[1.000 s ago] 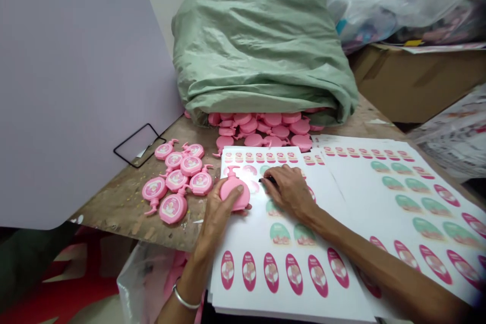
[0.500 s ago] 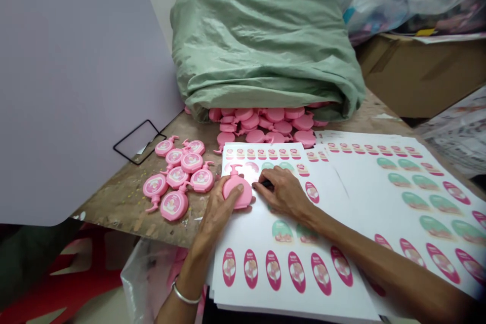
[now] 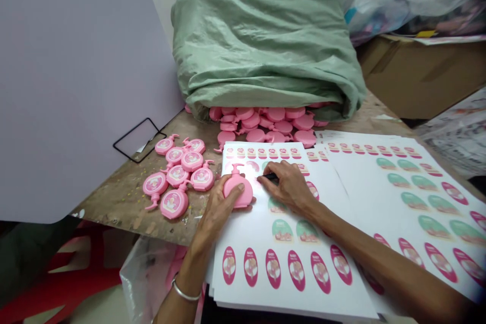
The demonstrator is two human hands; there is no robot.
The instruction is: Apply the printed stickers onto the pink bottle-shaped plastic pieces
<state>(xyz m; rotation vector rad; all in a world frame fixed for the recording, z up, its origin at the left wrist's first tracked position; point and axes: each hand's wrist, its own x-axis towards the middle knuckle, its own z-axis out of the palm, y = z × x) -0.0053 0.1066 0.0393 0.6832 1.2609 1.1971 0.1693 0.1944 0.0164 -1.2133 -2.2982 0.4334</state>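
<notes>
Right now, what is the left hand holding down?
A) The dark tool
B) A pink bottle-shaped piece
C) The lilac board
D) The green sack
B: the left hand has its fingers on the pink bottle-shaped piece, which lies on the label sheet, while the right hand has the dark tool.
</notes>
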